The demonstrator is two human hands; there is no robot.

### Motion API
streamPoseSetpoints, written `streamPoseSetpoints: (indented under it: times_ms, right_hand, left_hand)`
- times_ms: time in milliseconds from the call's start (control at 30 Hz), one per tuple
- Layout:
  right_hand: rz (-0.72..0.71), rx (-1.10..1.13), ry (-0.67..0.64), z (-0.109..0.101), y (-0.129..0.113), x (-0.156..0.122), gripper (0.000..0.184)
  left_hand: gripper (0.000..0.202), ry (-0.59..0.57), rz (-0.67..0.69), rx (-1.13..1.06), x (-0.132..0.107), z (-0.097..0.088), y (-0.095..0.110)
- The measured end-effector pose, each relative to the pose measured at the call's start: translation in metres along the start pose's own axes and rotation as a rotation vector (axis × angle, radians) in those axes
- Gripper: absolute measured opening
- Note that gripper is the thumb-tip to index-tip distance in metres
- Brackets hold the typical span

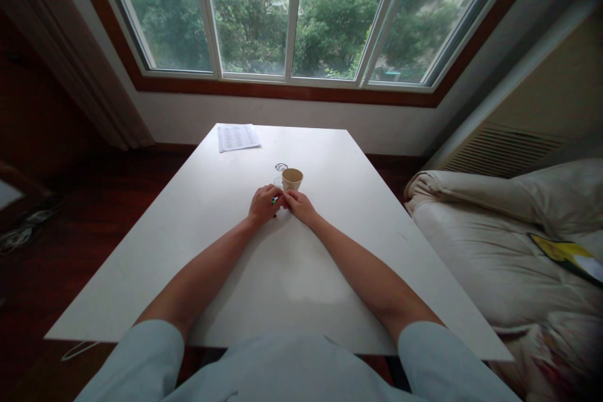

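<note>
Both of my hands meet over the middle of the white table (292, 289), just in front of a tan paper cup (293, 180) that stands upright. My left hand (262, 203) is closed, its fingers bent around a small item with a green part (274, 201); its kind is too small to make out. My right hand (302, 206) is closed in a pinch, fingertips touching or nearly touching those of the left. What the right fingers hold, if anything, is hidden. Behind and left of the cup stands a clear glass-like vessel (281, 167), partly covered by the cup and my left hand.
Printed sheets of paper (239, 137) lie at the table's far left corner. A cream sofa (471, 251) with a yellow and black flat item (568, 254) stands on the right. Cables (23, 232) lie on the floor at left. A window (292, 19) spans the far wall.
</note>
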State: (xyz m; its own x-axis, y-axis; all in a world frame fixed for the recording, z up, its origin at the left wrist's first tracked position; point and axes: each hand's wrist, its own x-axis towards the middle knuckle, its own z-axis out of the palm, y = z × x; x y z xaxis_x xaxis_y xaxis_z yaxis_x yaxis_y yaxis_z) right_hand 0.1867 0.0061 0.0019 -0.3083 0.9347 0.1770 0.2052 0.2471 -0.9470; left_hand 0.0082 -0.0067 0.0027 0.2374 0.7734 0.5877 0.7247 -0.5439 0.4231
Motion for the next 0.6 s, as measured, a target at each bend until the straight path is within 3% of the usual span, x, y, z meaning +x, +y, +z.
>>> streamPoseSetpoints:
  times_ms: [333, 467, 600]
  right_hand:
    - [0.068, 0.229, 0.073, 0.001, 0.021, 0.011, 0.038]
    - [0.053, 0.136, 0.089, 0.001, 0.021, 0.009, 0.036]
    - [-0.054, -0.036, 0.244, -0.006, 0.008, 0.007, 0.032]
  left_hand:
    - [0.009, -0.019, -0.012, 0.008, 0.0, -0.001, 0.001]
    - [0.009, -0.022, -0.032, 0.025, 0.0, -0.002, 0.003]
    - [0.011, -0.035, -0.037, 0.047, 0.0, 0.0, 0.002]
